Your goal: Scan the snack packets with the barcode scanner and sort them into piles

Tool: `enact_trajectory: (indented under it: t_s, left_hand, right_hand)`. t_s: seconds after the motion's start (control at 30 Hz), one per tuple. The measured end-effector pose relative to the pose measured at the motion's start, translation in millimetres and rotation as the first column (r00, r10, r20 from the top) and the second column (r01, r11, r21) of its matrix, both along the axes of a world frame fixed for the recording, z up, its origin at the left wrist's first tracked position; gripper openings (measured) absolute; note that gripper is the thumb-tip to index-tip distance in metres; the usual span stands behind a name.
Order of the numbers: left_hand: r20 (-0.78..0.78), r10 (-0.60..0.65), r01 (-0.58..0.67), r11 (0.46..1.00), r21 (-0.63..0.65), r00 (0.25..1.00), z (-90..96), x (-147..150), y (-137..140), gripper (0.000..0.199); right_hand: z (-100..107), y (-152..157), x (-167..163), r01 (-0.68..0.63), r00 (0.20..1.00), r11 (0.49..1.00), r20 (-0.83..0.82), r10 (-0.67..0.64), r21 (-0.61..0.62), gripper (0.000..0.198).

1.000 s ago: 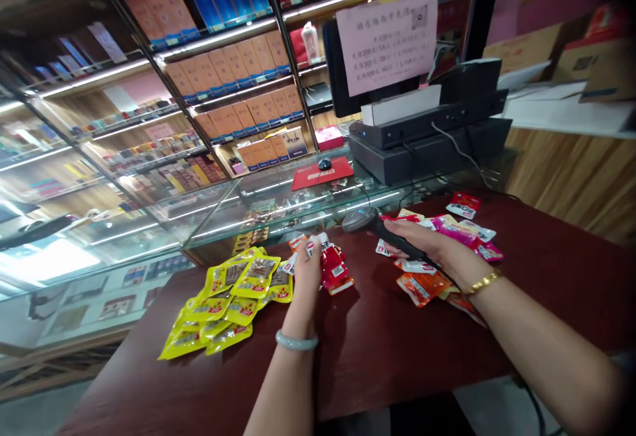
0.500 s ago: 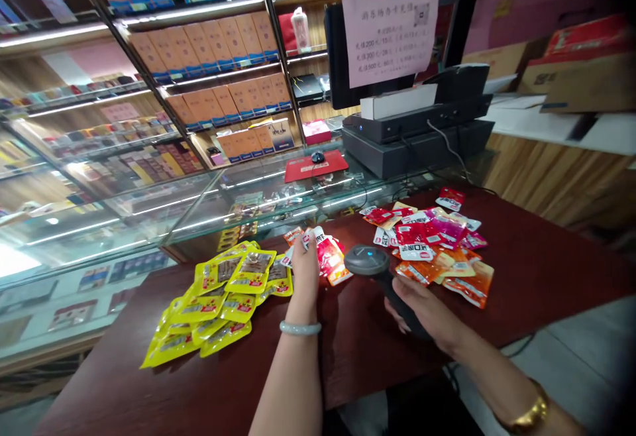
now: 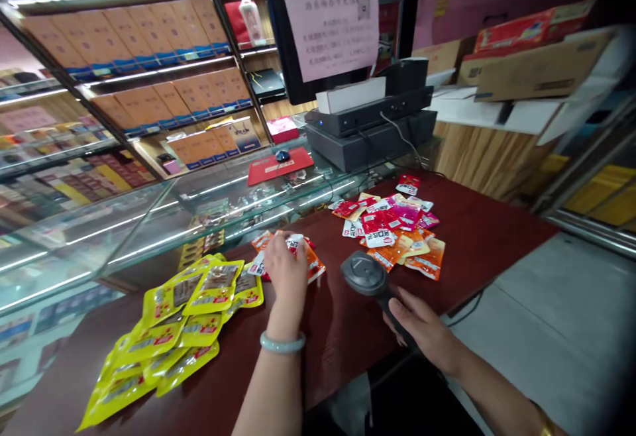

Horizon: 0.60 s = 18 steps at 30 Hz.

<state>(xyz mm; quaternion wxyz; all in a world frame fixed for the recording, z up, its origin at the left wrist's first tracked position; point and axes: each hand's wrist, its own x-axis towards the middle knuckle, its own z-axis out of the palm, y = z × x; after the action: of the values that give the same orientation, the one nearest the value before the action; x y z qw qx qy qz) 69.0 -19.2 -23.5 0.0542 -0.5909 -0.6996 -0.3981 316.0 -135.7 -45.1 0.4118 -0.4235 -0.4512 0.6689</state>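
Observation:
My right hand [image 3: 422, 327] is wrapped around the handle of a grey handheld barcode scanner [image 3: 366, 275], its head tilted up toward the left. My left hand [image 3: 287, 267] lies over a small group of red, white and orange snack packets [image 3: 313, 265], fingers curled on a red-and-white packet [image 3: 294, 242]; the fingertips are partly hidden. Left of that hand, yellow snack pouches [image 3: 211, 290] are heaped in overlapping layers. Beyond the scanner lies a larger pile of red, pink and orange packets [image 3: 392, 224].
The dark red tabletop [image 3: 487, 224] adjoins a glass display counter [image 3: 163, 217]. A monitor with a pink paper sign [image 3: 332, 28] stands above a black cash drawer [image 3: 368, 141]. A mouse [image 3: 282, 156] rests on a red pad. Cardboard boxes [image 3: 541, 68] sit at right.
The view has swung right. My left hand has moved lower onto the left packet group, with its fingers turned down. The scanner stays in my right hand; its blue light no longer shows.

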Motion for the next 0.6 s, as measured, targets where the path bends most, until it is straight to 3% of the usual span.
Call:
enact_trajectory:
  t_s: [0.07, 0.13, 0.23, 0.37, 0.5, 0.6]
  left_hand:
    - [0.061, -0.242, 0.249, 0.955, -0.161, 0.968, -3.4, 26, 0, 0.024]
    - [0.15, -0.365, 0.394, 0.867, -0.306, 0.919, -5.6, 54, 3, 0.028]
    - [0.17, -0.389, 0.423, 0.794, -0.436, 0.905, -3.7, 93, 16, 0.041]
    - [0.119, -0.342, 0.347, 0.751, -0.562, 0.932, -1.6, 129, 39, 0.043]
    - [0.202, -0.345, 0.399, 0.775, -0.49, 0.917, -9.6, 130, 46, 0.026]
    - [0.476, -0.407, 0.579, 0.759, -0.299, 0.78, -16.2, 106, 30, 0.028]
  right_hand:
    - [-3, -4, 11, 0.052, 0.999, 0.999, -0.007, -0.052, -0.017, 0.06]
    - [-7, -6, 19, 0.108, 0.994, 0.994, -0.023, -0.109, -0.023, 0.059]
    - [-13, -4, 28, 0.214, 0.975, 0.976, -0.045, -0.216, -0.046, 0.058]
    - [-15, -1, 37, 0.283, 0.957, 0.958, -0.048, -0.285, -0.049, 0.054]
    - [-8, 1, 46, 0.311, 0.95, 0.95, -0.017, -0.311, 0.006, 0.05]
    - [-3, 1, 49, 0.307, 0.951, 0.952, -0.038, -0.307, 0.012, 0.05]
